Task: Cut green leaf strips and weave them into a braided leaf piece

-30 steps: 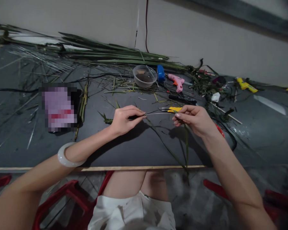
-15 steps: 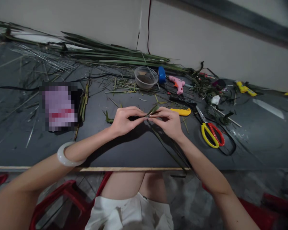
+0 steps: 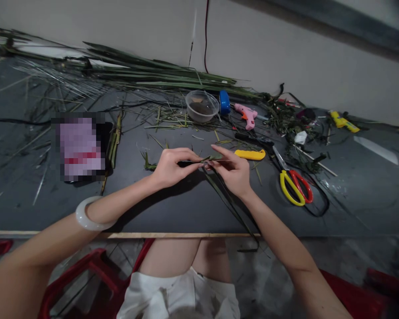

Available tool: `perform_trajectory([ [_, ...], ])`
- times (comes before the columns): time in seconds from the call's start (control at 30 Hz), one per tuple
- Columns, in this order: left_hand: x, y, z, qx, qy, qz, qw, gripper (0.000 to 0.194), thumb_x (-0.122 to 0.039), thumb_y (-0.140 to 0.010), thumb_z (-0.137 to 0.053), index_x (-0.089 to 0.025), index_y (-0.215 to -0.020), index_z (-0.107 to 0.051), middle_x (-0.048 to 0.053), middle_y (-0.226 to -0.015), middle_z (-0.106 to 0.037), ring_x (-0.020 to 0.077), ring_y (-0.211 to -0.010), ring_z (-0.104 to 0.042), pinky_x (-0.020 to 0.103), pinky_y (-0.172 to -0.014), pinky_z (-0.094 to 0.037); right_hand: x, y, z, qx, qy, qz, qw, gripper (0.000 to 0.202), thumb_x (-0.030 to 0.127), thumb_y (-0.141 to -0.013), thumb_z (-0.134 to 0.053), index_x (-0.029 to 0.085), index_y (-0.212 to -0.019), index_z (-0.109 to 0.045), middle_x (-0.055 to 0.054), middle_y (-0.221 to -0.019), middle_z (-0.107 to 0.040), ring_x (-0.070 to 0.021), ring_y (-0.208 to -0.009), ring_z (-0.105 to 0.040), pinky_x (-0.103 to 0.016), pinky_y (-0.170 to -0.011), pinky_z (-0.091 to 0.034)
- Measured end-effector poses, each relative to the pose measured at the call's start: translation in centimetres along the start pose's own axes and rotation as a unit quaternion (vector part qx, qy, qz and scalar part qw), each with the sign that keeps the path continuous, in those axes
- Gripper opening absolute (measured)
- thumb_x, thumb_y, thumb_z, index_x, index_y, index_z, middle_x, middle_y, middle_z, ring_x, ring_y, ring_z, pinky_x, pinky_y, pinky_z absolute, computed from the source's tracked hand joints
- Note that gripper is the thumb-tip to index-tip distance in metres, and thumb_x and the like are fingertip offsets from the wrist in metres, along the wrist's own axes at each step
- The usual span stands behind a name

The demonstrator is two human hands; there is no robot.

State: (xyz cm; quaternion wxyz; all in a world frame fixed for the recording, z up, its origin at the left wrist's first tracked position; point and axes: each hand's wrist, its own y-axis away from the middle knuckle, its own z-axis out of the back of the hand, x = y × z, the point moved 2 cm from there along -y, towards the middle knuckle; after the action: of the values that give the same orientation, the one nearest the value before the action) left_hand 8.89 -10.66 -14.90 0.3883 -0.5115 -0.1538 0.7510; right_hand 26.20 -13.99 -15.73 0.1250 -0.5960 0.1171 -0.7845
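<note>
My left hand pinches a green leaf strip between thumb and fingertips, above the middle of the grey table. Meeting it tip to tip, my right hand grips the same leaf work between thumb and fingers, its index finger lifted and stretched out. Long leaf ends hang from the fingertips down past the table's front edge. Small details at the pinch are hidden by the fingers. A yellow-handled cutter lies just beyond my right hand. Left of my left hand is a small piece of leaf work.
Scissors with red and yellow handles lie at right. Behind are a pink glue gun, a clear plastic bowl, a blue round object and long leaves. At left lies a pixelated purple object.
My right index finger has lifted away from the pinch and straightened. The hanging leaf ends have swung slightly, with one tip now showing below the table edge. My left hand stays in place.
</note>
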Motion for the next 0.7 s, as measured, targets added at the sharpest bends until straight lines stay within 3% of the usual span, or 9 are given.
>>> perform_trajectory([
  [0.13,0.2,0.0,0.0,0.005,-0.009,0.007,1.000,0.010,-0.023,-0.077,-0.066,-0.013,-0.076,-0.071,0.006,-0.073,-0.072,0.0127,-0.066,-0.067,0.020,-0.063,-0.051,0.1,-0.1,0.3,0.001,-0.060,0.018,0.998,0.010,0.026,-0.078,-0.063,0.020,-0.087,-0.060,-0.003,-0.096,-0.063,-0.0113,-0.065,-0.066,-0.027,-0.063,-0.060],
  [0.3,0.3,-0.1,0.0,0.021,-0.009,0.032,0.999,0.010,-0.023,-0.077,-0.066,-0.014,-0.076,-0.071,0.005,-0.073,-0.072,0.0131,-0.066,-0.067,0.020,-0.063,-0.051,0.5,-0.6,0.6,0.031,-0.146,-0.029,0.988,0.027,0.028,-0.072,-0.069,0.019,-0.078,-0.044,-0.004,-0.107,-0.055,-0.0086,-0.060,-0.065,-0.021,-0.050,-0.056],
  [0.47,0.4,-0.1,0.1,0.024,-0.013,0.045,0.999,0.011,-0.024,-0.076,-0.066,-0.014,-0.074,-0.071,0.005,-0.072,-0.071,0.0131,-0.064,-0.066,0.021,-0.061,-0.051,0.3,-0.9,1.3,0.061,-0.206,-0.050,0.975,0.030,0.025,-0.071,-0.070,0.018,-0.076,-0.041,-0.004,-0.112,-0.050,-0.0077,-0.062,-0.065,-0.019,-0.049,-0.054],
  [0.7,0.5,-0.2,0.3,0.005,-0.030,0.057,0.998,0.009,-0.022,-0.074,-0.068,-0.014,-0.071,-0.070,0.005,-0.070,-0.071,0.0131,-0.063,-0.066,0.020,-0.060,-0.050,0.0,-1.1,2.1,0.016,-0.227,-0.053,0.972,0.029,0.021,-0.069,-0.071,0.018,-0.076,-0.044,-0.002,-0.104,-0.052,-0.0055,-0.058,-0.062,-0.016,-0.044,-0.050],
])
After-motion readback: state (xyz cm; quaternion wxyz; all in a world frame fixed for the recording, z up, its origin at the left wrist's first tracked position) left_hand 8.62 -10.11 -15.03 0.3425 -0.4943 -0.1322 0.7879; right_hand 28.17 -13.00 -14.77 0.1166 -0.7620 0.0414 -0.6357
